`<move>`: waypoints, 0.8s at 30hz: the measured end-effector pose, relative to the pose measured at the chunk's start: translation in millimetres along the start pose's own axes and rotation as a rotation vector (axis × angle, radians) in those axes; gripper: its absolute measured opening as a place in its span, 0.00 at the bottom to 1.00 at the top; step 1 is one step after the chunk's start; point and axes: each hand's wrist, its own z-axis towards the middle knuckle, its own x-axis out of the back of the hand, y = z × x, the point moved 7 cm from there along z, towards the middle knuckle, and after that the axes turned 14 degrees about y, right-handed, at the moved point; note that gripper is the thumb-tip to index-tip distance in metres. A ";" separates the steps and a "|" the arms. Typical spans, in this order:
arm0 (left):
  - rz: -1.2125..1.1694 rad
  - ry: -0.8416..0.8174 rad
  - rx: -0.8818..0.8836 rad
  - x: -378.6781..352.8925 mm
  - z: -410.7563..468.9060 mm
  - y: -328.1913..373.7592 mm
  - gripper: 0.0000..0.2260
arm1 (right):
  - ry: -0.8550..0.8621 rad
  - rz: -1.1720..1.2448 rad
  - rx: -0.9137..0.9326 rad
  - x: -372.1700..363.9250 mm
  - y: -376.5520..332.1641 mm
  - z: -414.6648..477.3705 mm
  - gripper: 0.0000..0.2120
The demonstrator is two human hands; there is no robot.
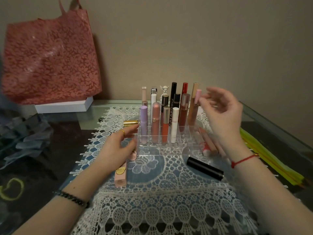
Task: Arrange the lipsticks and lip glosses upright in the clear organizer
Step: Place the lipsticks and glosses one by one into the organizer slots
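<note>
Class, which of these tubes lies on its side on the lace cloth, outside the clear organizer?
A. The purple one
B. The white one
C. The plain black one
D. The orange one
C: the plain black tube lies on its side on the lace cloth in front of the clear organizer, while the purple tube, orange tube and white tube stand upright in it.

Dim, warm light. The right hand (220, 112) is motion-blurred; the bag (50, 61) shadows the wall (203, 39). Wide-angle distortion bows the table (271, 126) edge.
</note>
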 end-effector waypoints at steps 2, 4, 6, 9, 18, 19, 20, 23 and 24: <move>-0.001 0.004 0.006 0.0 -0.6 0.1 0.18 | 0.085 -0.005 -0.007 15.0 2.3 13.9 0.11; 0.006 0.007 0.004 -0.2 -0.6 0.0 0.18 | 0.114 -0.046 -0.019 24.1 10.0 24.6 0.13; 0.016 0.003 0.005 -0.8 -0.3 -0.7 0.18 | 0.084 -0.131 -0.059 26.0 23.2 32.0 0.13; 0.026 0.001 -0.001 -0.8 0.4 -1.4 0.18 | -0.028 -0.318 -0.136 20.1 50.3 37.0 0.14; 0.066 0.018 -0.046 -0.4 2.9 -2.4 0.20 | -0.335 -0.705 -0.203 0.4 110.5 29.4 0.10; 0.067 0.020 -0.046 -0.4 2.9 -2.5 0.20 | -0.351 -0.722 -0.203 -1.6 113.1 29.7 0.10; 0.069 0.021 -0.046 -0.3 3.2 -2.5 0.20 | -0.362 -0.737 -0.201 -3.4 115.0 30.1 0.09; 0.069 0.023 -0.046 -0.1 3.6 -2.0 0.19 | -0.414 -0.785 -0.207 -10.4 120.2 30.0 0.09; 0.072 0.022 -0.049 -0.2 3.6 -1.6 0.19 | -0.435 -0.801 -0.218 -13.0 122.1 28.9 0.09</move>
